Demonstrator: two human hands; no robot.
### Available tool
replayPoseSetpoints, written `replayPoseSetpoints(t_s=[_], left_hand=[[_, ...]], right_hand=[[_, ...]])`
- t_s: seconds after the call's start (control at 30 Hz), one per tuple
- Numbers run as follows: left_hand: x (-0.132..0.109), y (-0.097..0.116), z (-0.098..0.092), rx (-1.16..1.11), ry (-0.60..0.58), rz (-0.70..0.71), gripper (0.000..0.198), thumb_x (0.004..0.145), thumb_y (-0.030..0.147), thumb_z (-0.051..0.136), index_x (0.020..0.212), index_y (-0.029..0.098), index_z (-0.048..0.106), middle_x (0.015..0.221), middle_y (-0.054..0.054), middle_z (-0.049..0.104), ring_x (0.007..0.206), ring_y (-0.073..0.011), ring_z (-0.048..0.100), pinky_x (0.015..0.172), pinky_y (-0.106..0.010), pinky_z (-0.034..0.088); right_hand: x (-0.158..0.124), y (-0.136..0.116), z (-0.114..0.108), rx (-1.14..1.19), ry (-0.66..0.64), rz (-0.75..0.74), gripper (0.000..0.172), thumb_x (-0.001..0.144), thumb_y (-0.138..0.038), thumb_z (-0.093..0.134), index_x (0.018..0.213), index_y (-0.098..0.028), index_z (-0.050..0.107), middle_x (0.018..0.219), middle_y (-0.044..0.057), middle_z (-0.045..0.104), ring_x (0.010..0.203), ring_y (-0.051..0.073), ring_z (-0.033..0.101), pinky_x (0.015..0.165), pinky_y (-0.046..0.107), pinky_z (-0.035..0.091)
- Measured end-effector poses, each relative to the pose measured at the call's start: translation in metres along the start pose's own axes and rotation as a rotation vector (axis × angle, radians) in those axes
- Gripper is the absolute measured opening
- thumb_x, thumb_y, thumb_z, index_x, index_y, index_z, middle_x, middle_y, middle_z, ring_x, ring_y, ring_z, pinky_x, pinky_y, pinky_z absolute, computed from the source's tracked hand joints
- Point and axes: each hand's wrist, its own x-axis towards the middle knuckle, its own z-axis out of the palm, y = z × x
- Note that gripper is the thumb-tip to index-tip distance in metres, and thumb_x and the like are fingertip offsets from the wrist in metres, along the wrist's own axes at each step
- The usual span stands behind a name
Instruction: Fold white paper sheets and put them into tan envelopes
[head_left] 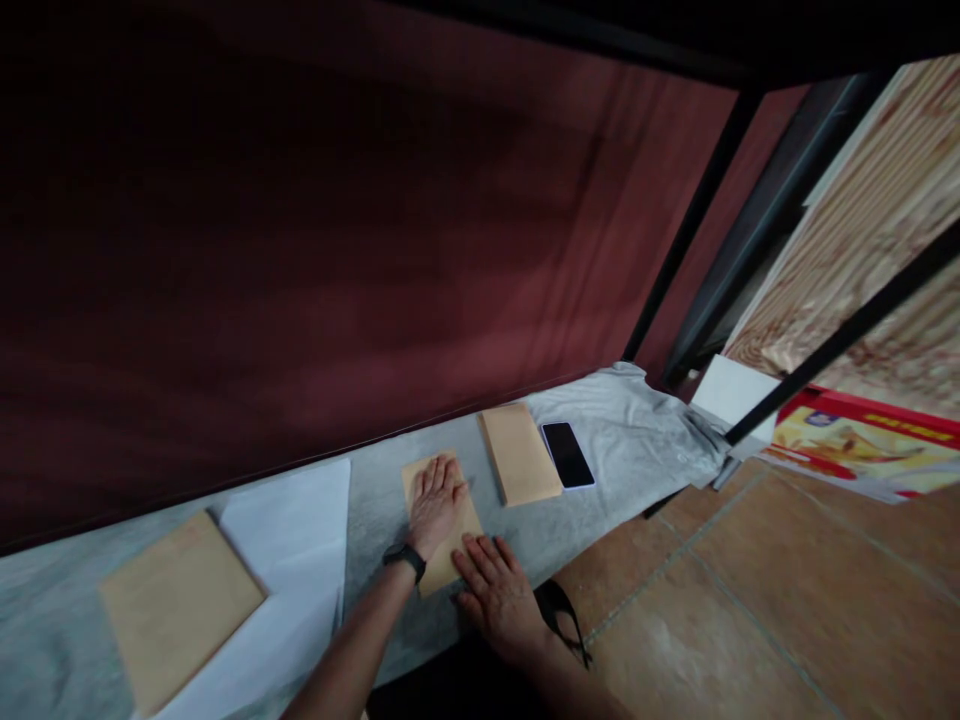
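A flat brown kraft paper piece [444, 576], perhaps an envelope, lies on the grey cloth-covered surface [375, 520]. My left hand [435, 505], with a dark watch on the wrist, rests flat on its upper part, fingers stretched out. At its lower right edge, my right hand [499, 590] lies palm down with the fingers spread, the tips touching the paper. Both hands cover part of the sheet. Just to the right sits a stack of the same brown paper [521, 455], with a dark-screened phone [568, 455] beside it.
On the left, another brown paper piece [180, 610] overlaps white sheets [292, 540]. A dark red wall panel [337, 300] rises behind the surface. Black metal posts [694, 225] stand at the right. Beyond are a red-and-yellow printed box [855, 450] and the tiled floor [712, 620].
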Motion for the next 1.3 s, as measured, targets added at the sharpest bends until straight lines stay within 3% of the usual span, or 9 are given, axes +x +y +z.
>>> replayPoseSetpoints(t_s=[0.3,0.53,0.63,0.77,0.93,1.07,1.13,1.3], left_hand=[[0.014,-0.007,0.012,0.033,0.034,0.031,0.055,0.098,0.037,0.033,0.150,0.018,0.040,0.157,-0.011,0.039,0.148,-0.0256,0.029,0.121,-0.048,0.017],[0.008,-0.011,0.006,-0.025,-0.018,0.079,0.054,0.098,0.034,0.031,0.148,0.015,0.043,0.156,-0.011,0.041,0.146,-0.0242,0.033,0.121,-0.047,0.018],[-0.010,-0.014,0.003,-0.083,-0.054,0.139,0.054,0.099,0.034,0.030,0.149,0.017,0.042,0.155,-0.010,0.043,0.145,-0.0212,0.035,0.121,-0.044,0.022],[-0.054,-0.015,-0.002,-0.093,-0.075,0.226,0.054,0.101,0.035,0.028,0.151,0.019,0.038,0.156,-0.008,0.042,0.145,-0.0193,0.036,0.121,-0.043,0.025],[-0.118,-0.006,-0.011,-0.028,-0.020,0.292,0.056,0.100,0.040,0.037,0.153,0.021,0.035,0.158,-0.008,0.038,0.146,-0.0229,0.033,0.121,-0.046,0.027],[-0.150,0.005,-0.016,0.042,0.042,0.301,0.057,0.099,0.040,0.041,0.153,0.022,0.035,0.156,-0.008,0.041,0.145,-0.0243,0.037,0.119,-0.046,0.030],[-0.158,0.010,-0.016,0.085,0.090,0.295,0.056,0.099,0.037,0.040,0.153,0.021,0.036,0.155,-0.009,0.044,0.143,-0.0236,0.039,0.119,-0.045,0.032],[-0.161,0.022,-0.009,0.178,0.150,0.218,0.054,0.097,0.033,0.039,0.148,0.017,0.043,0.151,-0.011,0.048,0.141,-0.0258,0.042,0.116,-0.046,0.035]], right_hand=[[0.002,0.000,-0.006,-0.001,-0.041,0.005,0.053,0.099,-0.047,0.053,0.149,-0.040,0.039,0.159,0.003,0.033,0.140,0.026,0.043,0.115,0.049,0.036],[0.002,0.000,-0.005,-0.006,-0.031,-0.010,0.052,0.099,-0.045,0.052,0.149,-0.037,0.040,0.159,0.004,0.035,0.141,0.027,0.041,0.114,0.051,0.036],[0.001,0.000,-0.003,-0.007,0.002,-0.019,0.054,0.101,-0.042,0.050,0.151,-0.030,0.038,0.156,0.007,0.040,0.141,0.026,0.041,0.116,0.050,0.034],[0.000,-0.001,0.000,-0.008,0.031,-0.021,0.053,0.103,-0.034,0.045,0.153,-0.018,0.035,0.153,0.010,0.045,0.142,0.024,0.040,0.119,0.047,0.031],[0.000,0.001,0.004,-0.003,0.031,-0.013,0.051,0.102,-0.037,0.046,0.149,-0.019,0.041,0.151,0.009,0.048,0.139,0.024,0.043,0.119,0.047,0.030],[0.000,0.002,0.004,0.013,0.017,-0.013,0.051,0.102,-0.036,0.047,0.150,-0.020,0.040,0.152,0.007,0.047,0.140,0.023,0.042,0.119,0.044,0.029],[0.002,0.001,0.004,0.028,0.027,0.049,0.049,0.100,-0.030,0.047,0.148,-0.021,0.044,0.151,0.007,0.049,0.139,0.021,0.043,0.117,0.042,0.031],[0.017,-0.009,0.008,0.015,0.109,0.374,0.052,0.090,-0.015,0.049,0.142,-0.016,0.052,0.138,0.013,0.059,0.125,0.029,0.054,0.107,0.045,0.040]])
